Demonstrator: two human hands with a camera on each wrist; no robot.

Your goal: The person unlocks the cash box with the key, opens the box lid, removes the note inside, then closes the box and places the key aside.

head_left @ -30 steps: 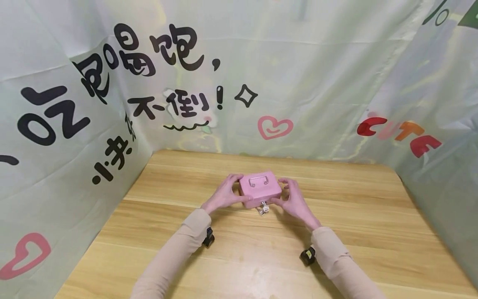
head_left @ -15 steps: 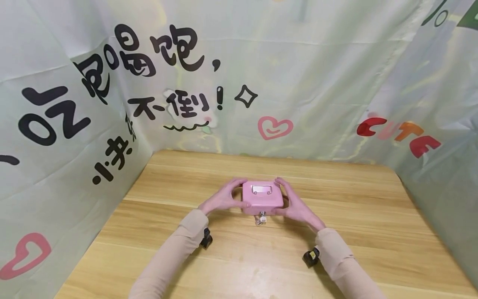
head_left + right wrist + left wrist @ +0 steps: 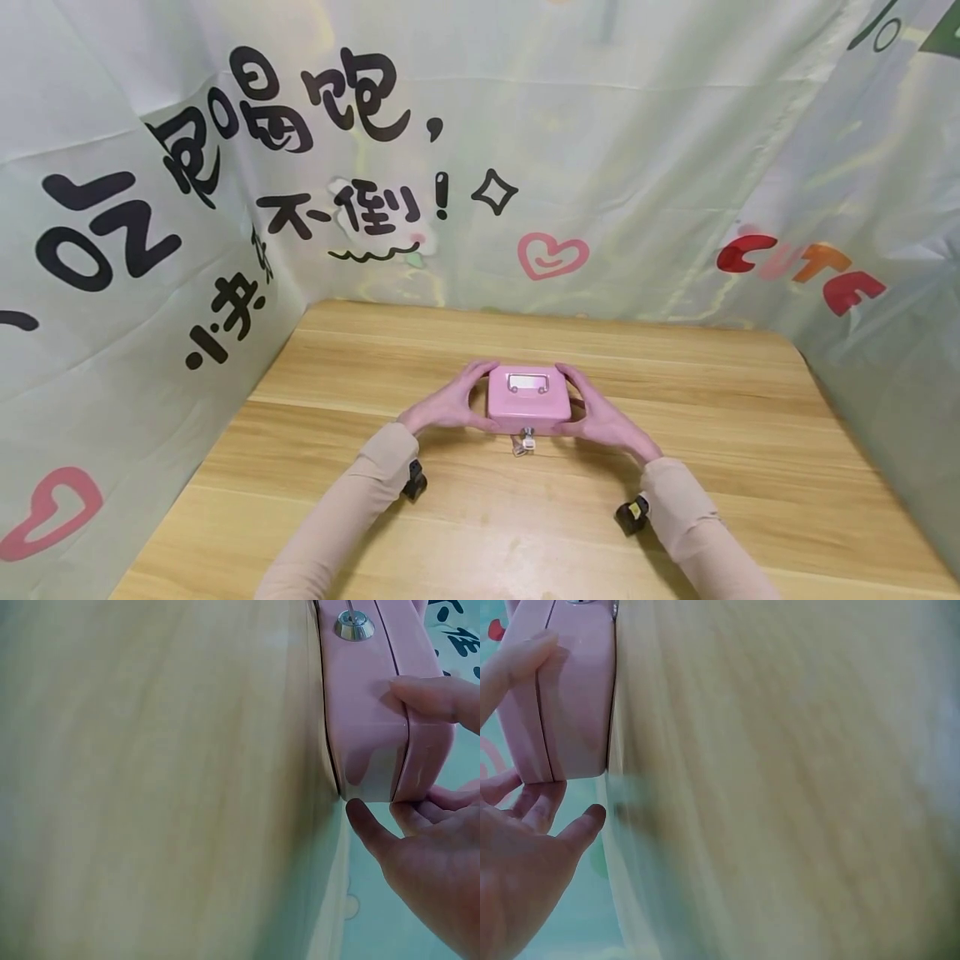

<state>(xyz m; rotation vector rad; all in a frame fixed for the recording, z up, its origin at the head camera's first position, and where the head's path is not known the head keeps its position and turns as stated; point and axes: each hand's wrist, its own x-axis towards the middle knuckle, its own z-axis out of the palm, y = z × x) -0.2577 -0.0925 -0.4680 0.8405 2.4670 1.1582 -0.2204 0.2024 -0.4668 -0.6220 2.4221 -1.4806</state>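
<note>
A pink metal cash box (image 3: 529, 406) sits at mid-table with its lid down and a wire handle (image 3: 528, 376) on top. Keys (image 3: 528, 442) hang from the lock on its front; in the right wrist view the round lock (image 3: 354, 627) shows on the front wall. My left hand (image 3: 446, 406) grips the left side, thumb on the front and fingers reaching to the back corner. On the opposite side my right hand (image 3: 606, 421) holds the box in the same way, its thumb (image 3: 431, 697) across the lid seam. The far fingertips are partly hidden behind the box.
The wooden table (image 3: 480, 517) has a printed fabric backdrop (image 3: 645, 167) standing along its back and both sides. Black wrist cameras (image 3: 632, 516) jut out under both sleeves.
The cash box has come toward me and turned from a slant to face me squarely, moved by both hands. Over the last half second it has shifted only slightly.
</note>
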